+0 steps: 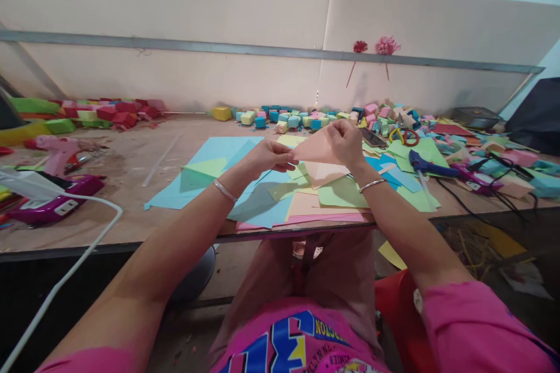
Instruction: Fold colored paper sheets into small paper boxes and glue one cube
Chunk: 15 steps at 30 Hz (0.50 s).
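Note:
A folded piece of peach paper (pixel 318 149) is stretched between my two hands, above the table. My left hand (pixel 270 159) pinches its left corner between thumb and fingertips. At its upper right edge, my right hand (pixel 345 143) grips the paper with fingers closed. Beneath my hands lie overlapping sheets: blue paper (pixel 262 204), green paper (pixel 341 195), and pink paper (pixel 306 219) at the table's front edge. A larger light blue sheet (pixel 175 193) spreads to the left.
Small folded paper boxes (pixel 262 122) line the back of the table (pixel 126 186). To the right lie scissors (pixel 405 137) and a blue glue gun (pixel 431 166) with black cables. A pink glue gun (pixel 56 154), a purple power strip (pixel 56 204) and a white cable (pixel 87 242) are at left.

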Motion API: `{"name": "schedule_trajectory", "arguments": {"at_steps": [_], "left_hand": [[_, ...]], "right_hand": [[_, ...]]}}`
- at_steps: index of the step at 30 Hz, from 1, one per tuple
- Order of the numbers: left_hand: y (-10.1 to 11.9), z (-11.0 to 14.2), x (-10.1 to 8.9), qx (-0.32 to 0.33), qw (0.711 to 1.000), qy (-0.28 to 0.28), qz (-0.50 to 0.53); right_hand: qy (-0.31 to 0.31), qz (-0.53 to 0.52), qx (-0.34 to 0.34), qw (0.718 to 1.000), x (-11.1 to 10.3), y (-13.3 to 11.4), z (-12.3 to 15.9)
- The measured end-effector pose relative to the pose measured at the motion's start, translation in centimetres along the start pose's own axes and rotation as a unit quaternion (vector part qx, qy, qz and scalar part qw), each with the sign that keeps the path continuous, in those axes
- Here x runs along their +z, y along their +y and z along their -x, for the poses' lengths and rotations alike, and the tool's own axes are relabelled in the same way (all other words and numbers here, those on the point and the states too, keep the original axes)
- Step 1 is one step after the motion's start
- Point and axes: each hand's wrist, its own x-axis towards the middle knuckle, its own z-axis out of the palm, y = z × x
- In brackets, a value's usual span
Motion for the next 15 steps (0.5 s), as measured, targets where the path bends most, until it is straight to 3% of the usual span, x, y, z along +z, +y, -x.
{"name": "schedule_trajectory", "arguments": {"at_steps": [3,6,11,15], "left_hand": [[0.3,0.2,-0.5,-0.023,0.999,-0.035,-0.026],[0.4,0.2,-0.5,-0.057,0.987,-0.06,-0.137],[0.1,0.1,0.3,-0.09,0.942,-0.057,-0.317],[-0.2,0.1,1.1,-0.087,0.888,-0.065,-0.446]], "right_hand": [[-0.063,0.081,0.006,0.995,0.2,0.6,-0.1],[-0.151,0.141,0.038,0.978,0.7,1.6,0.4],[-0.244,0.17,0.048,0.954,2.8,3.2,2.5],[-0.283,0.189,0.017,0.94,4.2,3.3,3.8]]}}
